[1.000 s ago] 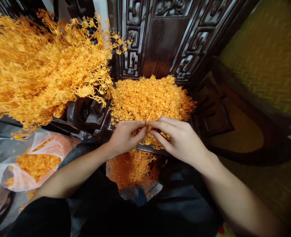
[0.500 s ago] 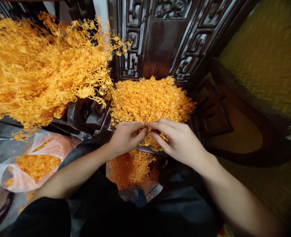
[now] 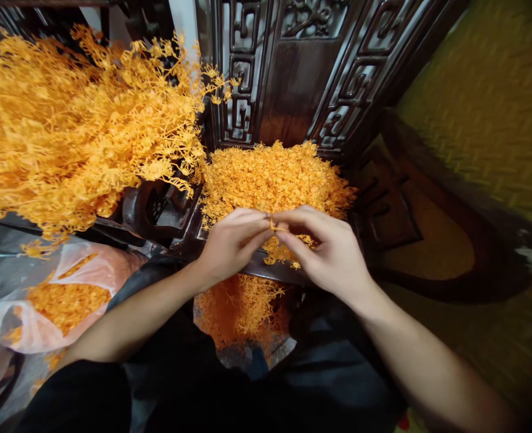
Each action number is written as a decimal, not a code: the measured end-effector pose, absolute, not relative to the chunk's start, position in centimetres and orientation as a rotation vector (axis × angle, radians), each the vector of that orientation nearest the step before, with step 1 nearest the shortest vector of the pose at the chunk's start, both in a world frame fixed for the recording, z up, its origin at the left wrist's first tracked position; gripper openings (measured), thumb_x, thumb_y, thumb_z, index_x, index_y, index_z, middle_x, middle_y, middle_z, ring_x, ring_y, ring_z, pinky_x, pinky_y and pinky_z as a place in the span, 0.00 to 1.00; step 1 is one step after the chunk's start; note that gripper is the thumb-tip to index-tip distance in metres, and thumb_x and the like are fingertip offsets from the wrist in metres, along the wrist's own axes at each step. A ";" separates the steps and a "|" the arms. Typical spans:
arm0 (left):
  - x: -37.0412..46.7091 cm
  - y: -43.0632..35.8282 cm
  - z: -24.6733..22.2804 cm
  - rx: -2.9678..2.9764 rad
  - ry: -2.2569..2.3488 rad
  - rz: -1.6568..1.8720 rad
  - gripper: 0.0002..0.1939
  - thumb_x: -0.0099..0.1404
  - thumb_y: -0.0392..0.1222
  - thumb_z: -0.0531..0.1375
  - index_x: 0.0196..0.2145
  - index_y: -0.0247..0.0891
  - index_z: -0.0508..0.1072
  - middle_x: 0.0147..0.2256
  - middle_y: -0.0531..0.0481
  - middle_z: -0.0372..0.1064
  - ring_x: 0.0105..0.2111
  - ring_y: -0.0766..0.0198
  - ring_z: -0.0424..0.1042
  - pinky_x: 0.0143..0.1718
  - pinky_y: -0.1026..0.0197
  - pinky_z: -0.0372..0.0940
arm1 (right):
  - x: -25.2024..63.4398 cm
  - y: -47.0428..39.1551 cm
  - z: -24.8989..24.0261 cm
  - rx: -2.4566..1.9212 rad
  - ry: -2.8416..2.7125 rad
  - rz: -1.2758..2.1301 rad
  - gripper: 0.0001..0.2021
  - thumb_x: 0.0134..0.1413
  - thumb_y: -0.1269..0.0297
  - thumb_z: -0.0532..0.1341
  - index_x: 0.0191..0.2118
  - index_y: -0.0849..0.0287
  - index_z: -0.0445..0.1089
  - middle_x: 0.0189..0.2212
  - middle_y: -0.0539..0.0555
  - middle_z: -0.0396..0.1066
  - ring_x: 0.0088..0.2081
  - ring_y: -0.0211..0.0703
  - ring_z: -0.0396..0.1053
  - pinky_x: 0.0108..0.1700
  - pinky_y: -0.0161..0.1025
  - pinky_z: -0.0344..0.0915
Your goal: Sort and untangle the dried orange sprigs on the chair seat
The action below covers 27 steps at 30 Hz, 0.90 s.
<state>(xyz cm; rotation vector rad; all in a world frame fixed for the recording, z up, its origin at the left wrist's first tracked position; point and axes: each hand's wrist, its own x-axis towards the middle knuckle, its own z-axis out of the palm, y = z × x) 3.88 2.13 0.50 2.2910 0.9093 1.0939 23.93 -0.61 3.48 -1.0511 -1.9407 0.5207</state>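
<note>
Between my fingertips is a small, thin orange plastic flower piece (image 3: 273, 224), looking like a bit of artificial sprig. My left hand (image 3: 234, 245) pinches it from the left with thumb and forefinger. From the right, the thumb and forefinger of my right hand (image 3: 331, 251) close on its other side, the fingertips of both hands almost touching. Just beyond the hands lies a dense heap of orange plastic florets (image 3: 277, 177) on a dark wooden seat (image 3: 259, 267). A few loose pieces lie under my hands near its front edge.
A large bunch of orange plastic sprigs (image 3: 80, 132) spreads at the left. Below it, an open whitish plastic bag (image 3: 11, 319) holds more orange pieces. Further orange sprigs (image 3: 247, 307) are between my knees. A carved dark wooden back (image 3: 288, 84) rises behind the heap.
Both hands have shifted up slightly, and the fingertips have drawn a little apart, showing the small orange piece more clearly. The heaps and bag stay in place.
</note>
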 end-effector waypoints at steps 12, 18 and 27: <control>4.6 4.0 1.4 1.936 0.989 0.929 0.21 0.69 0.55 0.62 0.26 0.36 0.77 0.34 0.48 0.68 0.35 0.63 0.68 0.40 0.57 0.67 | 23.5 1.8 3.4 -1.041 -1.857 0.598 0.24 0.62 0.65 0.62 0.61 0.55 0.57 0.37 0.51 0.74 0.28 0.38 0.71 0.34 0.39 0.70; 4.2 4.7 1.7 1.427 0.826 0.761 0.21 0.66 0.59 0.64 0.29 0.37 0.78 0.24 0.52 0.68 0.24 0.69 0.65 0.29 0.62 0.65 | 24.3 1.7 4.6 -1.041 -1.927 0.570 0.27 0.62 0.57 0.63 0.64 0.51 0.56 0.35 0.51 0.73 0.32 0.44 0.73 0.38 0.45 0.71; 4.9 4.5 1.2 1.605 0.920 1.155 0.18 0.58 0.56 0.71 0.32 0.36 0.82 0.30 0.48 0.79 0.31 0.65 0.74 0.35 0.62 0.69 | 22.5 2.3 2.2 -1.134 -1.859 0.893 0.39 0.52 0.46 0.69 0.65 0.57 0.60 0.56 0.63 0.71 0.51 0.54 0.73 0.51 0.52 0.70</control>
